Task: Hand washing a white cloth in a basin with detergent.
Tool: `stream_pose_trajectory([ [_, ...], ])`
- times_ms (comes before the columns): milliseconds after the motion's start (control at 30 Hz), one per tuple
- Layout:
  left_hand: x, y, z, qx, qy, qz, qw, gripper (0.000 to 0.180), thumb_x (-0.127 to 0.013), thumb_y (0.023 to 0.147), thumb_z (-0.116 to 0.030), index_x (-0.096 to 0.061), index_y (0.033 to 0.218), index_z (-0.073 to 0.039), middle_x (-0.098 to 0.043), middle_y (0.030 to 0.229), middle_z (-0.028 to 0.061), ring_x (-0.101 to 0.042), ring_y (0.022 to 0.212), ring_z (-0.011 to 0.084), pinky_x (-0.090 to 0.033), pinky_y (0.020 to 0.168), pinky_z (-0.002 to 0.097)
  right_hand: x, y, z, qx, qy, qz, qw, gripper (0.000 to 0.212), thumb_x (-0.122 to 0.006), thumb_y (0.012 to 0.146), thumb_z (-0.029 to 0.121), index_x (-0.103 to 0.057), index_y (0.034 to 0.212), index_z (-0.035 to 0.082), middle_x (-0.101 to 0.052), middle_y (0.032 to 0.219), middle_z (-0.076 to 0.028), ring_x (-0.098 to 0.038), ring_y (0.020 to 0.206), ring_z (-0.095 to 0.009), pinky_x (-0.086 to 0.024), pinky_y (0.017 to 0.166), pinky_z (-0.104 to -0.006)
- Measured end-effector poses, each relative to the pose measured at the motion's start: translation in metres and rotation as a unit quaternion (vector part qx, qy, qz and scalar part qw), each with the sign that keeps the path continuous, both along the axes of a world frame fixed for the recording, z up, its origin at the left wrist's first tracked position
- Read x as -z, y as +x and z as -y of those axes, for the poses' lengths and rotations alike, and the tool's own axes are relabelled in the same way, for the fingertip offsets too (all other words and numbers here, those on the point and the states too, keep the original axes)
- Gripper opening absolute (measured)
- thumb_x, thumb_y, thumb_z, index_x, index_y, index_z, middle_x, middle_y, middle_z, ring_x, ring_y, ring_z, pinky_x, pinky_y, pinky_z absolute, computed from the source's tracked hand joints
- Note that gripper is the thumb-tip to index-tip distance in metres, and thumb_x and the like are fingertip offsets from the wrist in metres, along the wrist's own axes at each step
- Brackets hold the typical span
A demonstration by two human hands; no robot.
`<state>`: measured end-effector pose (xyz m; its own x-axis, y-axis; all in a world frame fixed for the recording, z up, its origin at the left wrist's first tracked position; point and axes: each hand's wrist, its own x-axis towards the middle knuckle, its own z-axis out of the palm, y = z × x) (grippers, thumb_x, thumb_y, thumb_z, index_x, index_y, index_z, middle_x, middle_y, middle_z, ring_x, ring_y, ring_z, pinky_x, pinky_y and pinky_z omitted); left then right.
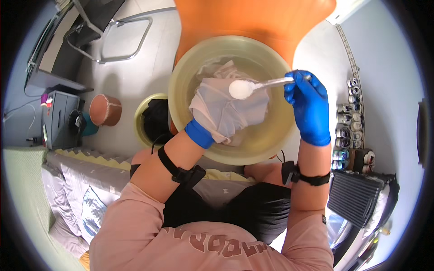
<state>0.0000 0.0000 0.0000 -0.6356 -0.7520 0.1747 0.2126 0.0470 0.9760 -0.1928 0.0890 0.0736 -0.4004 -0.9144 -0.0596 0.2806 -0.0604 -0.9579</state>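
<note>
A pale pink, wet cloth [226,108] is spread over my left hand [199,133] above a wide yellowish basin [181,67] of water. Of that hand only the blue glove's cuff shows plainly; a bluish tint comes through the fabric, and the fingers are hidden under it. My right hand [311,108], also in a blue glove, is closed on the handle of a spoon [275,82]. White powder [241,89] fills the spoon's bowl, held just over the cloth. Part of the cloth trails into the water behind.
The basin stands on an orange stool or chair [253,18]. Left of it, a smaller yellow basin [141,115] holds dark cloth [157,119]. Farther left are a reddish bin [105,110] and a grey cabinet [61,119]. Several shoes [350,113] and a black suitcase [356,196] line the right side.
</note>
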Motion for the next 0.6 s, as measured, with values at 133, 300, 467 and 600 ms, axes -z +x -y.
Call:
stream_pose_trajectory([
  [133,-0.031,0.003,0.002,-0.034,-0.151,0.068,0.986,0.024,-0.073,0.08,-0.013,-0.07,0.101,-0.002,-0.071,0.097,0.007,-0.065,0.088,0.0156,-0.052,0.083,0.0281,0.02,0.027,-0.008,0.087,0.001,-0.017,0.996,0.017,-0.057,0.096,0.013,-0.065,0.097,-0.002,-0.062,0.076,-0.007,-0.056,0.064,-0.013,-0.043,0.059,-0.0245],
  [300,-0.015,-0.008,0.005,-0.033,-0.014,-0.006,0.999,0.026,-0.076,0.076,-0.008,-0.07,0.101,-0.002,-0.07,0.096,0.0065,-0.064,0.085,0.0114,-0.052,0.077,0.024,0.028,0.028,-0.011,0.098,-0.05,-0.08,0.991,0.017,-0.054,0.097,0.011,-0.063,0.1,-0.003,-0.061,0.077,-0.008,-0.054,0.063,-0.013,-0.042,0.058,-0.025],
  [467,-0.026,-0.01,0.009,-0.031,-0.131,0.102,0.986,0.023,-0.075,0.078,-0.01,-0.07,0.099,-0.002,-0.07,0.088,0.0058,-0.064,0.081,0.011,-0.052,0.074,0.0233,0.036,0.025,-0.015,0.099,-0.066,-0.122,0.985,0.016,-0.053,0.098,0.009,-0.062,0.1,-0.004,-0.062,0.079,-0.009,-0.055,0.065,-0.013,-0.043,0.058,-0.0256],
  [600,-0.016,-0.017,0.006,-0.044,-0.094,0.081,0.991,0.022,-0.076,0.078,-0.011,-0.071,0.097,-0.002,-0.07,0.086,0.0054,-0.064,0.079,0.0109,-0.051,0.072,0.0232,0.036,0.023,-0.012,0.103,-0.074,-0.131,0.983,0.017,-0.053,0.098,0.01,-0.061,0.1,-0.004,-0.063,0.084,-0.01,-0.056,0.065,-0.014,-0.044,0.059,-0.0258],
])
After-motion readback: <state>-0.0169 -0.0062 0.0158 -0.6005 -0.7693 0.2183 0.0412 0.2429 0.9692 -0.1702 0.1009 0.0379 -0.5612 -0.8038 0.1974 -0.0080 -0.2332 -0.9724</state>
